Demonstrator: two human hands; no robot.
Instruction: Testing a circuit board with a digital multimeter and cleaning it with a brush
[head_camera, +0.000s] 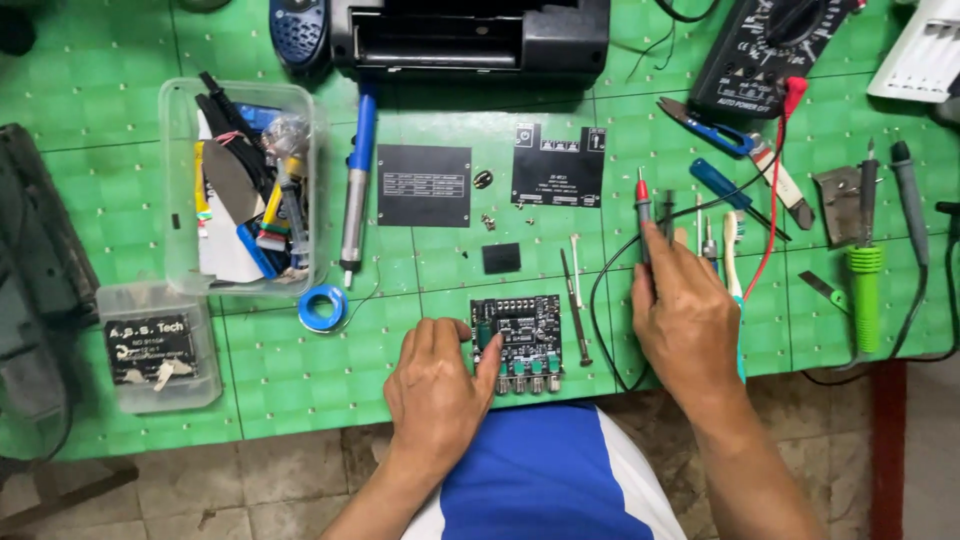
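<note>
Circuit board check under way
Left hand (437, 385) steadied the circuit board (520, 340); right hand (685, 320), at 3 o'clock, pinched a red probe (643, 215).

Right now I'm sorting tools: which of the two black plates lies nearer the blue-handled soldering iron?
The plain rectangular plate, just right of the soldering iron. The other plate, with notched top corners, lies farther right.

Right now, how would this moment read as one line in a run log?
left hand: resting on circuit board edge | right hand: holding red probe | multimeter: top right | surface: green mat
</note>
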